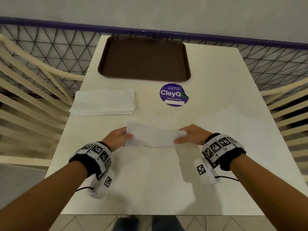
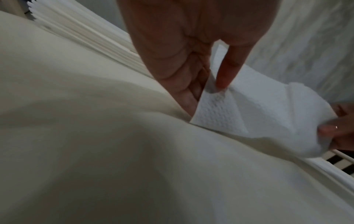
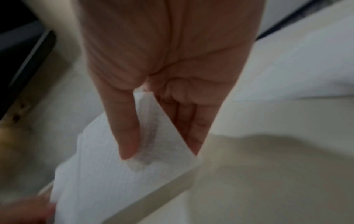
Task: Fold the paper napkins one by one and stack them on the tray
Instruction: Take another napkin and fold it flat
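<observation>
A white paper napkin (image 1: 155, 136) is held between both hands just above the middle of the white table (image 1: 150, 180). My left hand (image 1: 119, 136) pinches its left end, thumb on top and fingers beneath, as the left wrist view shows on the napkin (image 2: 249, 109). My right hand (image 1: 188, 135) pinches the right end the same way, seen close on the napkin (image 3: 118, 174). A stack of unfolded napkins (image 1: 104, 101) lies at the left. The brown tray (image 1: 145, 59) sits at the table's far edge with nothing on it.
A round purple ClayGo sticker (image 1: 173, 95) is stuck on the table in front of the tray. Another flat white napkin (image 1: 233, 120) lies at the right. Cream chair backs (image 1: 25, 90) flank both sides. A mesh fence (image 1: 50, 44) runs behind the table.
</observation>
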Action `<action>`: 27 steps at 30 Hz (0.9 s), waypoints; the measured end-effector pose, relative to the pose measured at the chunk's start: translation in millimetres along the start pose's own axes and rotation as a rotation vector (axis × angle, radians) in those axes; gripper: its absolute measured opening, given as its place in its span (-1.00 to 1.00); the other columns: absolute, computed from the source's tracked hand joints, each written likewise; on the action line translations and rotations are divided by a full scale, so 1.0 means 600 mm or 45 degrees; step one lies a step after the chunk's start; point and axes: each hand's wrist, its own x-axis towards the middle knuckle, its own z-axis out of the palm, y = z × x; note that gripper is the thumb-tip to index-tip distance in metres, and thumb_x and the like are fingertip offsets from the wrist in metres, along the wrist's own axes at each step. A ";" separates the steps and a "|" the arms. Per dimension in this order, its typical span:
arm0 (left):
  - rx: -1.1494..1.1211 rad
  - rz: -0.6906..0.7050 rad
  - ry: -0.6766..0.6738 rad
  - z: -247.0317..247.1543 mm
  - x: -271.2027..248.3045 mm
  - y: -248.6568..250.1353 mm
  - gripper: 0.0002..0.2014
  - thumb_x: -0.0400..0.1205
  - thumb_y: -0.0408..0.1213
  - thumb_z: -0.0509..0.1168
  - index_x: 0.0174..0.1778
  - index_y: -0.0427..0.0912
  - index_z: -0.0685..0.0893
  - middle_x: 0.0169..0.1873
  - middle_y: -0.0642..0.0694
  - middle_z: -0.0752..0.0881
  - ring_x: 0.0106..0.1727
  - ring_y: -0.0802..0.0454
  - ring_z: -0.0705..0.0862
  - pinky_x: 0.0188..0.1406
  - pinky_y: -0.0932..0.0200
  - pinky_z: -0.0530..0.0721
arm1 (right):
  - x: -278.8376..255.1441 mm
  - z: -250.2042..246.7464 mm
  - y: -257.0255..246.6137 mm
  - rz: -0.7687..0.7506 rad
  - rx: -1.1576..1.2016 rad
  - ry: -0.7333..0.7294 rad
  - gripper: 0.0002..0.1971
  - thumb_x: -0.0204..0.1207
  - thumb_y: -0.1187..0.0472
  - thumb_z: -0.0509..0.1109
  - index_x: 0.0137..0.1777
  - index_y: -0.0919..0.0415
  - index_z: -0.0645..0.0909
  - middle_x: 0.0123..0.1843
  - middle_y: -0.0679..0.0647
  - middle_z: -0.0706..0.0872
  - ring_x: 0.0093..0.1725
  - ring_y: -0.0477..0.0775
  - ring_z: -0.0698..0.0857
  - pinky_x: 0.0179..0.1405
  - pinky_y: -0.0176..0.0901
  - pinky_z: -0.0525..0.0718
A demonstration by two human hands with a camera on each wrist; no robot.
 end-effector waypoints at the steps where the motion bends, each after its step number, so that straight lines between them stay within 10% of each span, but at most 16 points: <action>1: -0.037 -0.019 0.004 0.001 0.002 0.002 -0.79 0.37 -0.17 0.28 -0.08 0.00 0.60 0.21 -0.29 0.63 0.26 -0.24 0.60 0.35 -0.26 0.50 | 0.003 -0.002 0.000 0.004 0.153 0.017 -0.89 0.48 0.19 0.46 -0.14 0.23 0.66 -0.16 0.13 0.65 -0.12 0.05 0.57 -0.11 -0.16 0.49; 7: -0.102 -0.122 0.048 0.000 0.024 0.000 -0.87 0.69 -0.44 0.13 0.09 -0.21 0.53 0.05 -0.20 0.60 -0.13 -0.01 0.63 -0.41 0.37 0.68 | 0.043 0.011 0.010 0.131 0.742 0.149 -0.92 0.51 0.22 0.42 -0.04 0.20 0.68 0.19 0.24 0.71 0.16 0.25 0.69 0.37 0.23 0.55; 14: 0.083 -0.227 0.078 -0.012 0.028 0.005 -0.84 0.70 -0.26 0.17 -0.06 -0.27 0.57 -0.08 -0.25 0.66 -0.20 -0.09 0.66 -0.52 0.39 0.66 | 0.073 0.021 0.007 0.169 0.564 0.176 -0.67 0.55 0.18 0.38 0.23 0.37 0.61 0.24 0.33 0.68 0.20 0.41 0.67 0.24 0.30 0.62; 20: 0.330 -0.258 0.161 -0.015 0.034 0.005 -0.67 0.69 -0.17 0.16 -0.39 -0.19 0.44 -0.20 -0.26 0.66 -0.11 -0.20 0.67 0.10 -0.02 0.66 | 0.086 0.018 0.002 0.094 0.316 0.252 -0.63 0.55 0.10 0.38 0.20 0.39 0.63 0.22 0.31 0.69 0.23 0.31 0.65 0.28 0.11 0.60; 24: 0.586 -0.265 0.204 -0.010 0.031 0.013 -0.63 0.71 -0.12 0.10 -0.42 -0.17 0.38 -0.23 -0.17 0.62 -0.08 -0.11 0.58 -0.12 0.13 0.50 | 0.096 0.019 0.000 0.119 0.162 0.283 -0.47 0.53 0.02 0.39 0.17 0.57 0.56 0.17 0.43 0.68 0.17 0.38 0.65 0.22 0.19 0.60; 27: 0.711 -0.269 0.218 -0.006 0.029 0.021 -0.60 0.72 -0.09 0.06 -0.43 -0.15 0.34 -0.13 -0.19 0.58 0.04 -0.17 0.59 0.09 0.11 0.48 | 0.100 0.020 0.000 0.143 0.131 0.280 -0.46 0.53 0.02 0.39 0.17 0.59 0.55 0.17 0.45 0.67 0.11 0.38 0.66 0.13 0.12 0.61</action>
